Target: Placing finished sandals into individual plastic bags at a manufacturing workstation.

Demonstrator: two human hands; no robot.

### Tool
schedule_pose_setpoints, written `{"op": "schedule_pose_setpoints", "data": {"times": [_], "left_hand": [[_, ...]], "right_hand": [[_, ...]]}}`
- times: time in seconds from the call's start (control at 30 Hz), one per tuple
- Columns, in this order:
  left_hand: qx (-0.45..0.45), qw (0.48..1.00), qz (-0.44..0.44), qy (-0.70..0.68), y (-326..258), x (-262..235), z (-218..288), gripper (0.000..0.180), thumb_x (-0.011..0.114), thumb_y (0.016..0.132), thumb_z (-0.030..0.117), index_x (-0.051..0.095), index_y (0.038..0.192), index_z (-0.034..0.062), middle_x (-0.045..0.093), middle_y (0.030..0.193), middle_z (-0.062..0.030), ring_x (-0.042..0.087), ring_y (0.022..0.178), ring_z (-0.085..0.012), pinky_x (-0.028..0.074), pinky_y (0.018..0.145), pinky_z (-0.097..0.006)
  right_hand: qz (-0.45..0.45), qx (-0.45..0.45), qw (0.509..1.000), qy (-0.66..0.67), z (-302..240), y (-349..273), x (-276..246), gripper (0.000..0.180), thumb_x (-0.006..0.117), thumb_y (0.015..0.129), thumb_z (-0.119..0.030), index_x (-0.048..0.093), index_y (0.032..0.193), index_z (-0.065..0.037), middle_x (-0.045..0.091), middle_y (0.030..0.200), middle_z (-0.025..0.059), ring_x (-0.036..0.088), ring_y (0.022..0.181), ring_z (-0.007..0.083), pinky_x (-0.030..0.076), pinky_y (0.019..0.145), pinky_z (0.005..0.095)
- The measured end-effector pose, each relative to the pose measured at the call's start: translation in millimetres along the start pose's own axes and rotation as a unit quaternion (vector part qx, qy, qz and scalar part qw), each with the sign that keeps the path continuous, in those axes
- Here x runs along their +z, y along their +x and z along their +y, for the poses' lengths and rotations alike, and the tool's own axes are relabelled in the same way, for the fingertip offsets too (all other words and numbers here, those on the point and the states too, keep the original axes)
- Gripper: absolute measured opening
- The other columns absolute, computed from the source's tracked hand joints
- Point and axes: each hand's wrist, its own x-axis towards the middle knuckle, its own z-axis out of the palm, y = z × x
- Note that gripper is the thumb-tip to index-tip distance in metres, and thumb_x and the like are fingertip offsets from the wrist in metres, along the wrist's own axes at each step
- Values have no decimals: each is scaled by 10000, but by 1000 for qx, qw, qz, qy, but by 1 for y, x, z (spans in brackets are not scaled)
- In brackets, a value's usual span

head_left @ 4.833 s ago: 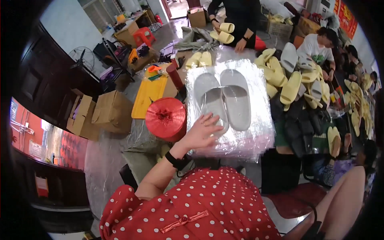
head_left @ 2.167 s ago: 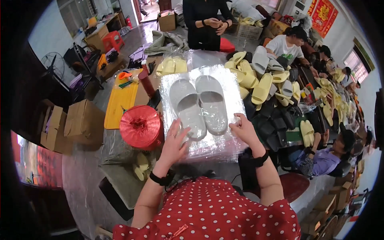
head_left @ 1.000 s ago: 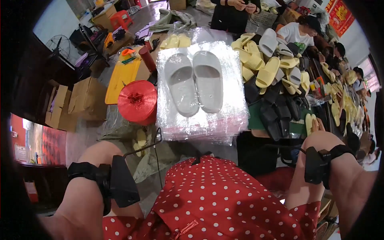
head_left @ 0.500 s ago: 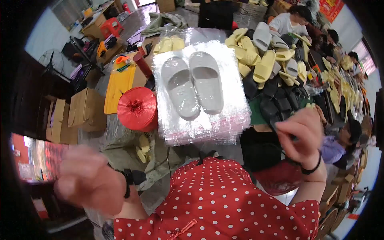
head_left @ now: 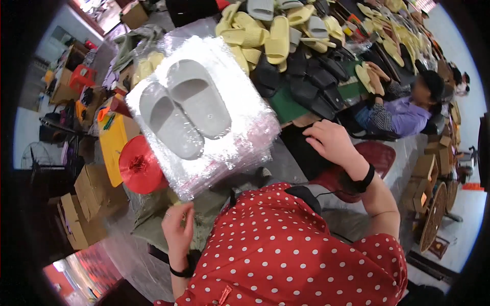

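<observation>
A pair of grey slippers [head_left: 208, 109] lies in a clear plastic bag on top of a stack of clear plastic bags [head_left: 245, 137] in front of me. My left hand [head_left: 178, 227] hovers just below the stack's near corner, fingers loosely bent, thumb apart, nothing in it. To the right of the stack, my right hand [head_left: 332, 143] hangs in the air with its fingers partly stretched and empty. Neither hand touches the bags or the slippers. A red roll of plastic twine [head_left: 138, 166] stands against the left side of the stack.
Yellow slippers [head_left: 278, 41] and black slippers [head_left: 311, 86] are heaped beyond the stack. At the right a seated person in purple [head_left: 408, 115] handles a yellow slipper [head_left: 363, 76]. A red stool [head_left: 375, 158] and cardboard boxes [head_left: 89, 191] stand around me.
My view has turned to the right, so the stack appears tilted and farther left. My left hand has come in toward the stack; the right fingers have loosened from a closed curl.
</observation>
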Motion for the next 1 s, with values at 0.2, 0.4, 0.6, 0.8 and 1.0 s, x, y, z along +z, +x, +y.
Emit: {"op": "schedule_pose_setpoints", "data": {"times": [0.2, 0.4, 0.6, 0.8, 1.0], "left_hand": [[122, 957, 213, 156, 79, 4, 7, 242, 713, 825, 27, 675, 1064, 29, 610, 1245, -152, 546, 1174, -350, 446, 983, -439], [-108, 977, 180, 28, 86, 16, -6, 673, 750, 850, 342, 494, 1373, 5, 603, 1144, -261, 598, 1029, -391, 480, 886, -448], [-231, 969, 90, -1, 72, 25, -16, 987, 831, 743, 436, 343, 1497, 27, 647, 897, -177, 649, 825, -319, 523, 765, -419], [-179, 956, 138, -185, 63, 33, -41, 735, 669, 832, 22, 384, 1509, 65, 565, 731, -41, 560, 669, -113, 481, 624, -264], [-42, 964, 86, -248, 52, 20, -60, 393, 524, 869, -56, 664, 1227, 30, 599, 905, -65, 571, 727, -124, 473, 678, -258]], "right_hand": [[133, -113, 976, 126, -61, 89, 18, 181, 699, 810, -73, 704, 990, -88, 645, 914, 77, 626, 896, 285, 524, 758, 378], [75, 6, 978, 196, -87, 138, 49, 330, 626, 946, -262, 617, 1194, -44, 637, 1005, 160, 637, 935, 326, 511, 799, 403], [-8, 173, 974, 147, -72, 144, 48, 514, 681, 909, -297, 528, 1338, -59, 675, 771, 119, 648, 681, 310, 514, 656, 401], [-46, 80, 948, 306, -47, 134, 58, 404, 602, 910, -97, 590, 1313, -123, 654, 740, 124, 650, 653, 257, 510, 644, 375], [-67, -112, 978, 160, -42, 118, 42, 472, 599, 770, 11, 679, 1202, -162, 590, 944, 114, 614, 848, 285, 523, 749, 382]]}}
